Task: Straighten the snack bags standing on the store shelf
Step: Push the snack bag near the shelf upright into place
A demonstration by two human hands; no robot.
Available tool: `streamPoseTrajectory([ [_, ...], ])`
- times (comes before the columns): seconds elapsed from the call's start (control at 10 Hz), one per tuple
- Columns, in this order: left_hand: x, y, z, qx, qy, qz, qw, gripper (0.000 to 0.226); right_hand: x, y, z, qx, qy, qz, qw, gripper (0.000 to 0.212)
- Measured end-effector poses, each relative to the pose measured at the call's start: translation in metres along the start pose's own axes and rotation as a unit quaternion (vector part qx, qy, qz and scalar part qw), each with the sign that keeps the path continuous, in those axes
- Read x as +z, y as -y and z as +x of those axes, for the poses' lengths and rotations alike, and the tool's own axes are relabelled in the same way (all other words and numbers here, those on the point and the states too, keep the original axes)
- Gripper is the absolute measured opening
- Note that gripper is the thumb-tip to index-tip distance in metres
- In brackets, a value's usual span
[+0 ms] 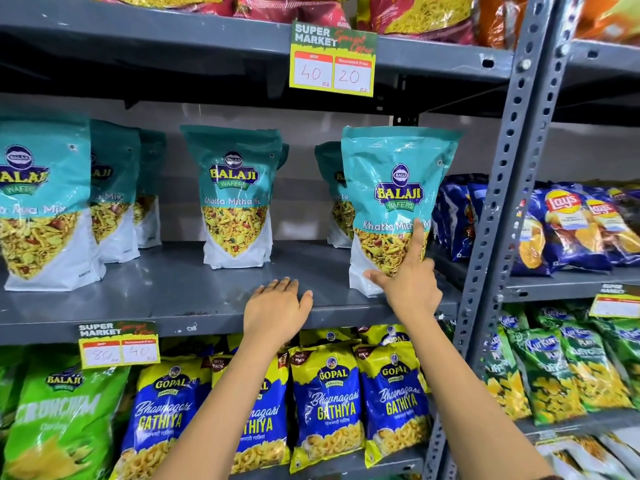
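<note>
On the middle grey shelf [194,292], at its right end, your right hand [410,285] is on the front of a teal Balaji bag [391,188]; index finger extended up the bag's face, thumb stretched out left across its lower white corner, the other fingers hidden behind the palm, so whether they curl round the bag's edge cannot be told; hand spread against the pack, not pinching it. That bag stands near the shelf's front edge, top leaning slightly right toward the upright post [502,188]; a second teal bag [330,188] stands just behind it to the left. Your left hand [277,311] lies palm down on the shelf's front lip, fingers together and flat, holding nothing; well apart from the bags. Centre of shelf: one teal bag [235,188] upright, with another partly hidden behind it. Left end: a row of three teal bags [41,202] one behind another, front one nearest the edge. Price tag [333,58] hangs from the shelf above; blue and yellow Gopal bags [329,403] fill the shelf below.
</note>
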State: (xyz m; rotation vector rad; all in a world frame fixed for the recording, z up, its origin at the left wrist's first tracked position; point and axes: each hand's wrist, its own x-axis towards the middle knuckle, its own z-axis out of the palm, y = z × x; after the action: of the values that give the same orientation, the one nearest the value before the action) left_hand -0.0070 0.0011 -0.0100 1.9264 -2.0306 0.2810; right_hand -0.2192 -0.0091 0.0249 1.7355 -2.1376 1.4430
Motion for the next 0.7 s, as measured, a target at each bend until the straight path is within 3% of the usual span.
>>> streamPoseTrajectory([
  [0.4, -0.004, 0.0, 0.0, 0.005, 0.018, -0.008, 1.0, 0.062, 0.002, 0.0, -0.007, -0.003, -0.017, 0.028, 0.999, 0.125],
  [0.5, -0.008, 0.013, -0.001, 0.009, 0.045, -0.016, 0.999, 0.065, 0.004, 0.004, -0.017, -0.001, -0.06, 0.047, 0.997, 0.122],
  [0.6, -0.013, 0.046, -0.005, -0.007, 0.06, -0.016, 0.998, 0.067, 0.013, 0.024, -0.042, -0.062, -0.176, 0.073, 0.98, 0.107],
  [0.7, -0.023, 0.085, -0.007, -0.025, 0.078, -0.01, 0.997, 0.071, 0.032, 0.071, -0.063, -0.142, -0.167, 0.14, 0.966, 0.086],
])
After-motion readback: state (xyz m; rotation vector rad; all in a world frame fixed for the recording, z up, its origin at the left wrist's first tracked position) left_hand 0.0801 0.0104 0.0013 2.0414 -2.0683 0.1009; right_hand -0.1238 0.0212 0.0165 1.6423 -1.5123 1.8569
